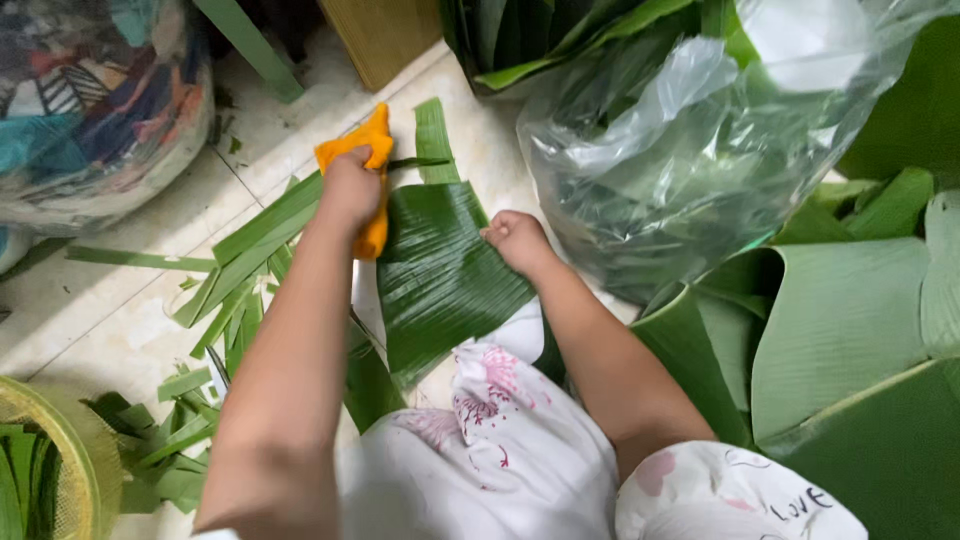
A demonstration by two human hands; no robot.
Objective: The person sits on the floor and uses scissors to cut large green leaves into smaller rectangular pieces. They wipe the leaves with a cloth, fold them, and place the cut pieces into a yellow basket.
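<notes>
With the left hand (350, 185) gripping an orange cloth (368, 160) at the banana leaf (440, 270) and the right hand (518, 240) fisted on its edge, hard wiping risked tearing it.

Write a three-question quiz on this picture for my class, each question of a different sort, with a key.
1. True or false: the left hand grips an orange cloth.
2. What does the right hand press on? A) a dark green leaf piece B) the clear plastic bag C) the yellow basket
3. Fill in: cut green leaf strips lie on the tiled ____.

Key: 1 true. 2 A; the fist rests on the leaf's right edge. 3 floor.
</notes>
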